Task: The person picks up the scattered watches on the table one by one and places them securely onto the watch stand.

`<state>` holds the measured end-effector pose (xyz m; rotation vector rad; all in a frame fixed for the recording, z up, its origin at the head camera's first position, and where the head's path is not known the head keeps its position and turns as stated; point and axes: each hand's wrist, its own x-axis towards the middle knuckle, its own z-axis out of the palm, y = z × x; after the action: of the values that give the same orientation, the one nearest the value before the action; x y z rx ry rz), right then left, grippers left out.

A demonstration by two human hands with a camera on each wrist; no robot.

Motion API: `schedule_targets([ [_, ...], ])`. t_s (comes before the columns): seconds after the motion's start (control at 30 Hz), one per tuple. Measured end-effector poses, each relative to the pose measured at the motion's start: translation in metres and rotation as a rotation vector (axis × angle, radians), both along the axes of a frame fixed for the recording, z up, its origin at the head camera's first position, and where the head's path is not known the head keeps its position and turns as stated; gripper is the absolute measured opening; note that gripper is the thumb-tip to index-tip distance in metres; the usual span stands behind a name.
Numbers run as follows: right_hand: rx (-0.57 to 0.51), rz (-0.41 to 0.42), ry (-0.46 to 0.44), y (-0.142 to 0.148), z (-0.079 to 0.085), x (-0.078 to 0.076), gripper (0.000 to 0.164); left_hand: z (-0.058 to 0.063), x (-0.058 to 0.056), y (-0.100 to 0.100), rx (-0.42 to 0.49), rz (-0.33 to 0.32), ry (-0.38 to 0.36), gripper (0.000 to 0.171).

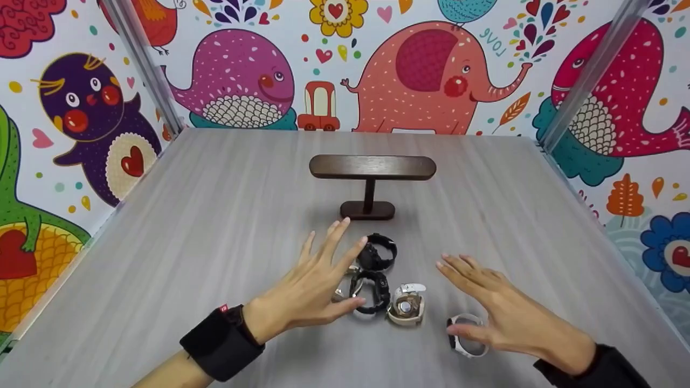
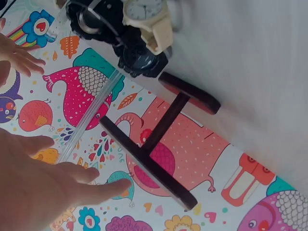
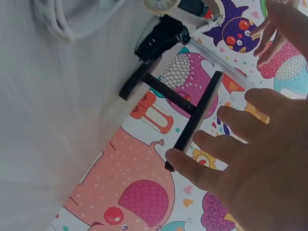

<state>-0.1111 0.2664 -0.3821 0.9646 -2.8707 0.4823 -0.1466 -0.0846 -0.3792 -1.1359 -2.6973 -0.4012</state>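
Observation:
My left hand [image 1: 307,285] hovers over the left side of a cluster of watches, its fingers spread and holding nothing. Close to its fingertips lies a black watch [image 1: 368,257], with a second black watch [image 1: 384,288] nearer me. At least one more watch is partly hidden behind this hand. Beside them rests a cream-strapped watch [image 1: 407,307] with a gold-coloured case. My right hand [image 1: 504,307] is held out with fingers extended, its thumb overlapping a white watch [image 1: 473,355] in the head view; contact cannot be told. Beyond the watches stands a dark wooden T-shaped stand [image 1: 372,168].
The light grey wood-grain table [image 1: 242,183] is bordered by walls printed with cartoon animals [image 1: 426,81]. Transparent corner strips [image 1: 145,64] run up at the back left and back right. A black band [image 1: 223,342] wraps my left wrist, another [image 1: 598,366] my right.

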Motion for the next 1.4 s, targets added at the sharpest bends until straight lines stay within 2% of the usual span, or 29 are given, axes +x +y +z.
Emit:
schedule_targets([
  [0.4, 0.048, 0.058, -0.123, 0.005, -0.021, 0.007, 0.090, -0.025, 0.013, 0.000, -0.063, -0.023, -0.082, 0.087],
  [0.67, 0.134, 0.090, -0.121, 0.009, -0.029, 0.002, 0.088, -0.036, 0.014, 0.000, -0.055, -0.051, -0.042, 0.085],
  [0.87, 0.170, 0.130, -0.132, 0.011, -0.036, -0.002, 0.087, -0.044, 0.014, 0.000, -0.043, -0.059, -0.044, 0.084],
  [1.0, 0.162, 0.150, -0.141, 0.011, -0.039, -0.002, 0.081, -0.046, 0.014, 0.000, -0.037, -0.061, -0.047, 0.084],
  [1.4, 0.116, 0.101, -0.170, 0.007, -0.035, -0.004, 0.061, -0.045, 0.016, -0.003, -0.032, -0.042, -0.120, 0.086],
])
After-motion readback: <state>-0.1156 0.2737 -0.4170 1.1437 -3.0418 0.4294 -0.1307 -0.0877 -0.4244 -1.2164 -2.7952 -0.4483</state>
